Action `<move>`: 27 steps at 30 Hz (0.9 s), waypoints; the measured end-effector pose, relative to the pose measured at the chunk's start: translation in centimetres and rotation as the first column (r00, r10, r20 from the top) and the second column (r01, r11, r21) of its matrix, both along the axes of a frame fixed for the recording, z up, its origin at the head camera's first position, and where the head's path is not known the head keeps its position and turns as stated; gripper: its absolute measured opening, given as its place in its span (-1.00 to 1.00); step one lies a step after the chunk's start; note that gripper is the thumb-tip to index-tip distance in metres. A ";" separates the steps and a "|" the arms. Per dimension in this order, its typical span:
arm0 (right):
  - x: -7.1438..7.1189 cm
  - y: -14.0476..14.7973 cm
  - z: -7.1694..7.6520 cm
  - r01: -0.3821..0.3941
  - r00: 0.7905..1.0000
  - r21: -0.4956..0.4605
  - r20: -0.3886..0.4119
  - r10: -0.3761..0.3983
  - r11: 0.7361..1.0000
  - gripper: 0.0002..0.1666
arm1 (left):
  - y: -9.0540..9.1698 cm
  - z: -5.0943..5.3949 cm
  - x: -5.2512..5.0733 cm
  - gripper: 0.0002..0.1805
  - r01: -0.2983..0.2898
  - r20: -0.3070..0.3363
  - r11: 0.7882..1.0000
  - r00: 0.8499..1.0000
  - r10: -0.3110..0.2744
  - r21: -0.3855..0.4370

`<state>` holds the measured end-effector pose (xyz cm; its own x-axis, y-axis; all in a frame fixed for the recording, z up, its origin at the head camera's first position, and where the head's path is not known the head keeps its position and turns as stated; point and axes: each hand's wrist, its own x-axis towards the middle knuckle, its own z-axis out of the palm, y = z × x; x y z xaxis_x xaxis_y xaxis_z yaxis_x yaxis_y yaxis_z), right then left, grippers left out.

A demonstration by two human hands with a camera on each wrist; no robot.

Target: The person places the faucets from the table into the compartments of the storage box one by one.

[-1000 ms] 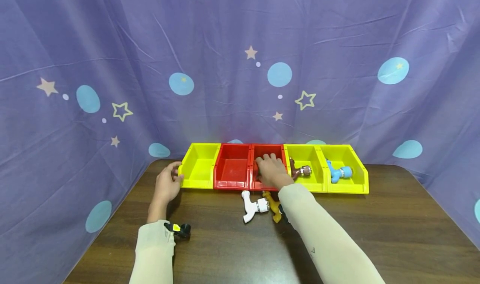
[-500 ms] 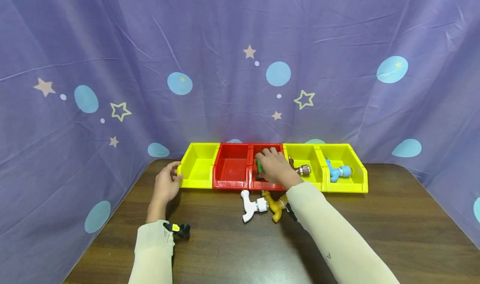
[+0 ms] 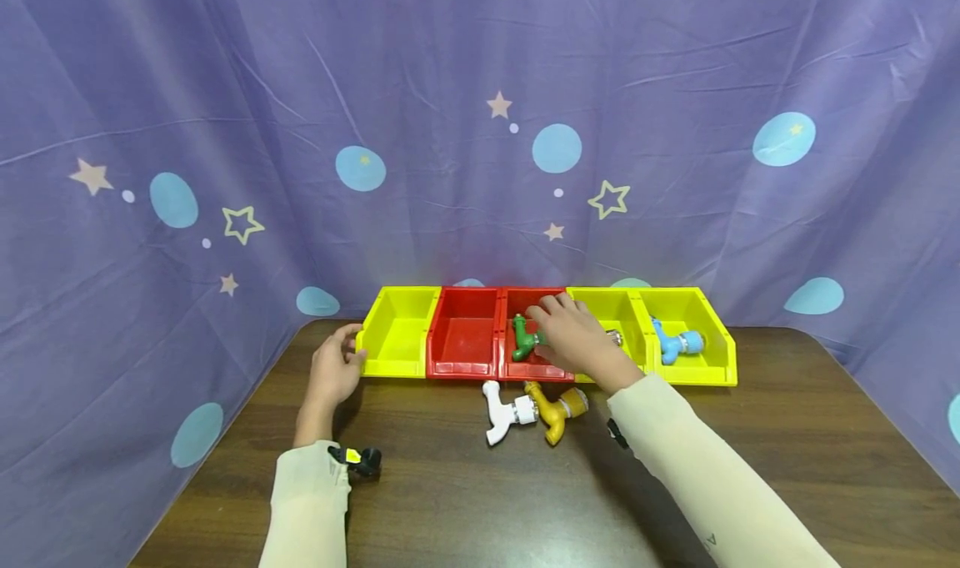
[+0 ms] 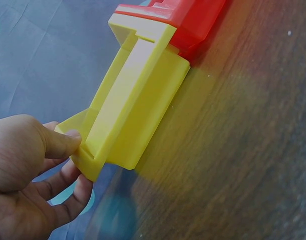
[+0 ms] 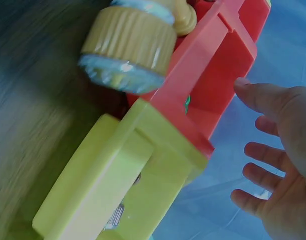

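At the row's left end, my left hand point(image 3: 335, 368) grips the side edge of a yellow bin point(image 3: 395, 373); the left wrist view shows thumb and fingers pinching its corner point(image 4: 95, 167). My right hand point(image 3: 576, 334) hovers over the middle red bin point(image 3: 534, 373), fingers apart and holding nothing, as the right wrist view of the hand point(image 5: 288, 145) shows. A green tap point(image 3: 525, 339) lies in that red bin, partly hidden by the hand. In front of the bins lie a white tap point(image 3: 500, 413) and a yellow-brown tap point(image 3: 555, 412) on the table.
Another red bin point(image 3: 465, 368) stands left of the middle one. To the right are two yellow bins, one with a mostly hidden tap point(image 3: 616, 338), the other with a blue tap point(image 3: 677, 344). A patterned curtain point(image 3: 450, 176) hangs behind the brown table point(image 3: 450, 501).
My right hand has lifted off the green tap and moved to the right, uncovering it and the yellow-brown tap and covering most of the brown one. The left hand has stayed at the bin.
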<state>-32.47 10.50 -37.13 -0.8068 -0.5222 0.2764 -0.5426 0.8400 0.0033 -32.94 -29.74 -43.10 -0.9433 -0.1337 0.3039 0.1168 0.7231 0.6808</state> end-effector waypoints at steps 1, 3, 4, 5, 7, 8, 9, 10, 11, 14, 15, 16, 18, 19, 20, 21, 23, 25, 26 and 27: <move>0.1 0.4 -0.1 -0.002 1.000 -0.002 -0.009 0.002 1.000 -0.29 | 0.0 0.0 0.0 -0.50 -0.001 -0.001 1.000 1.000 0.001 0.001; 0.4 1.0 -0.2 -0.005 1.000 -0.007 -0.019 0.005 1.000 -0.28 | 0.1 0.0 -0.2 -0.50 -0.001 -0.005 1.000 1.000 0.001 0.001; 0.6 1.4 -0.2 -0.005 1.000 -0.009 -0.024 0.005 1.000 -0.28 | 0.1 -0.1 -0.2 -0.50 0.001 -0.007 1.000 1.000 -0.001 0.002; 0.7 1.7 -0.3 -0.004 1.000 -0.009 -0.029 0.004 1.000 -0.28 | 0.1 -0.1 -0.2 -0.50 0.001 -0.007 1.000 1.000 -0.001 0.002; 0.9 2.3 -0.5 -0.003 0.999 -0.006 -0.038 0.003 1.000 -0.27 | 0.1 -0.1 -0.3 -0.50 0.002 -0.007 1.000 1.000 -0.002 0.004; 1.0 2.5 -0.6 -0.004 0.999 -0.006 -0.039 0.004 1.000 -0.27 | 0.1 -0.1 -0.3 -0.50 0.006 -0.007 1.000 1.000 -0.006 0.003; 1.1 2.8 -0.7 -0.002 0.999 -0.004 -0.041 0.002 1.000 -0.27 | 0.1 -0.1 -0.2 -0.50 0.005 -0.004 1.000 1.000 -0.005 0.003; 1.2 3.1 -0.8 -0.001 0.999 -0.004 -0.043 0.001 1.000 -0.28 | 0.1 -0.2 -0.2 -0.50 0.006 -0.003 1.000 1.000 -0.006 0.002; 1.4 3.4 -0.8 0.001 0.999 0.001 -0.045 -0.001 1.000 -0.28 | 0.1 -0.2 -0.2 -0.50 0.005 -0.002 1.000 1.000 -0.005 0.001; 1.9 4.3 -0.9 0.002 0.999 0.002 -0.049 -0.002 1.000 -0.27 | 0.0 -0.2 -0.1 -0.49 0.007 -0.004 1.000 1.000 -0.007 0.001; 2.1 4.6 -0.9 0.006 0.999 0.006 -0.052 -0.006 1.000 -0.27 | 0.0 -0.2 -0.1 -0.49 0.006 -0.004 1.000 1.000 -0.006 0.002; 2.2 4.8 -0.9 0.009 0.998 0.009 -0.054 -0.009 1.000 -0.27 | 0.0 -0.2 0.0 -0.49 0.007 -0.005 1.000 1.000 -0.007 0.003; 2.4 5.3 -1.0 0.014 0.998 0.010 -0.065 -0.013 1.000 -0.28 | 0.0 -0.1 0.0 -0.49 0.007 -0.008 1.000 1.000 -0.007 0.005; 2.4 5.6 -1.1 0.014 0.997 0.008 -0.073 -0.014 1.000 -0.29 | 0.0 0.0 0.1 -0.49 0.008 -0.012 1.000 1.000 -0.008 0.004; 2.5 5.8 -1.1 0.014 0.996 0.008 -0.084 -0.014 1.000 -0.31 | 0.0 0.0 0.1 -0.50 0.010 -0.015 1.000 1.000 -0.010 0.004; 2.6 6.1 -1.2 0.014 0.996 0.004 -0.092 -0.014 1.000 -0.33 | 0.0 0.0 0.1 -0.50 0.011 -0.019 1.000 1.000 -0.010 0.003; 2.9 6.6 -1.3 0.008 0.994 -0.015 -0.110 -0.010 1.000 -0.35 | 0.0 0.0 0.1 -0.51 0.007 -0.026 1.000 1.000 -0.007 -0.002; 3.2 7.2 -1.3 0.010 0.993 -0.029 -0.116 -0.013 1.000 -0.36 | 0.0 -0.1 0.1 -0.51 0.003 -0.029 1.000 1.000 -0.004 -0.007; 3.3 7.5 -1.3 0.016 0.993 -0.033 -0.114 -0.020 0.999 -0.35 | 0.0 -0.1 0.1 -0.51 0.001 -0.029 1.000 1.000 -0.002 -0.007; 3.4 7.8 -1.4 0.023 0.994 -0.037 -0.107 -0.027 0.999 -0.33 | 0.0 -0.1 0.1 -0.51 -0.001 -0.028 1.000 1.000 0.001 -0.006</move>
<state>-29.09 18.30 -38.51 -0.7842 -0.4904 0.3802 -0.5194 0.8540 0.0303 -32.80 -29.78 -43.20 -0.9343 -0.1324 0.3311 0.1354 0.7273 0.6729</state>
